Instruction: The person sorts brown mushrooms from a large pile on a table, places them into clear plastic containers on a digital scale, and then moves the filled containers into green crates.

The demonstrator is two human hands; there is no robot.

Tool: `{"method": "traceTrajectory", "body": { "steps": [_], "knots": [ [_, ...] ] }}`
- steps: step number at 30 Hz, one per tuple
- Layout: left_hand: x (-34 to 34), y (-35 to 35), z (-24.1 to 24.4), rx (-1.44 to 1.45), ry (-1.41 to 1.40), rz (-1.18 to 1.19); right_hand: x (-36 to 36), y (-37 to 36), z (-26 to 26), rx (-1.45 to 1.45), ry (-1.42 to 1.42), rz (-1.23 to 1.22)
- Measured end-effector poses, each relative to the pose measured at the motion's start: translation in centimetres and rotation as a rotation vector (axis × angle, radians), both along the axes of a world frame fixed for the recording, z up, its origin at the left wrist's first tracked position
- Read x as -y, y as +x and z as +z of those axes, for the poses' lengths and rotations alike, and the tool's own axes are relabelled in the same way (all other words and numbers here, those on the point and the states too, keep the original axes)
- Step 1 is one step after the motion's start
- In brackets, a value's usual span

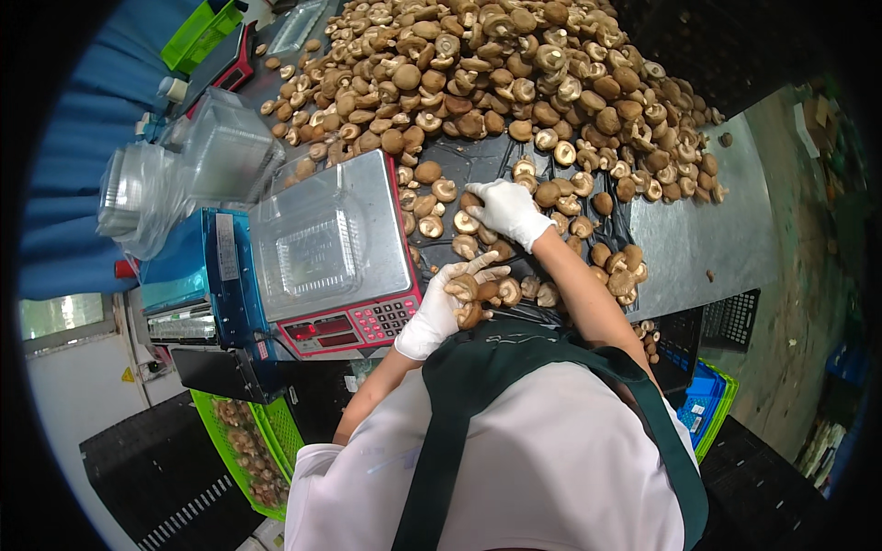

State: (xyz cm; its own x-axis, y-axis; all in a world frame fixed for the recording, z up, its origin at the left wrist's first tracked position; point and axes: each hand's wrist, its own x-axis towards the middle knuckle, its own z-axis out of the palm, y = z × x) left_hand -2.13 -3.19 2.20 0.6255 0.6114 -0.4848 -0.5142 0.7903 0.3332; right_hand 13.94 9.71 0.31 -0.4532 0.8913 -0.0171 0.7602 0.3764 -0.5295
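My left hand [441, 303], in a white glove, cradles several shiitake mushrooms [469, 315] in its palm, fingers partly spread around them. Farther from my body, my gloved right hand [508, 209] has a brown-capped shiitake mushroom [470, 200] between thumb and forefinger. Loose shiitakes, such as a pale-gilled mushroom [465, 222], lie just below that hand on black plastic sheeting [458, 162]. Left of both hands, a clear plastic tray [313, 255] rests on the metal platform of a red digital scale [393, 206]. The tray shows no mushrooms inside.
A large shiitake heap [482, 76] covers the far side of the metal table [703, 227]. Stacked clear trays [231, 148] and a blue machine [234, 275] stand at the left. Green crates [234, 454] with packed mushrooms sit below left; a blue crate [703, 406] is at lower right.
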Motion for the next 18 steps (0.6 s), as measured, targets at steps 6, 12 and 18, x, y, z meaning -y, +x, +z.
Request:
{"method": "traceTrajectory", "body": {
  "steps": [6,12,18],
  "knots": [
    [1.2,-0.5,-0.5,0.122,0.092,0.168,3.6,2.9,4.3,-0.725,-0.498,-0.08],
    [1.3,-1.7,-3.2,0.243,-0.052,0.147,7.4,4.8,5.1,-0.544,-0.213,-0.101],
    [1.1,-4.0,4.2,0.184,0.114,0.325,6.0,2.9,1.8,-0.143,0.193,-0.11]
  ]
}}
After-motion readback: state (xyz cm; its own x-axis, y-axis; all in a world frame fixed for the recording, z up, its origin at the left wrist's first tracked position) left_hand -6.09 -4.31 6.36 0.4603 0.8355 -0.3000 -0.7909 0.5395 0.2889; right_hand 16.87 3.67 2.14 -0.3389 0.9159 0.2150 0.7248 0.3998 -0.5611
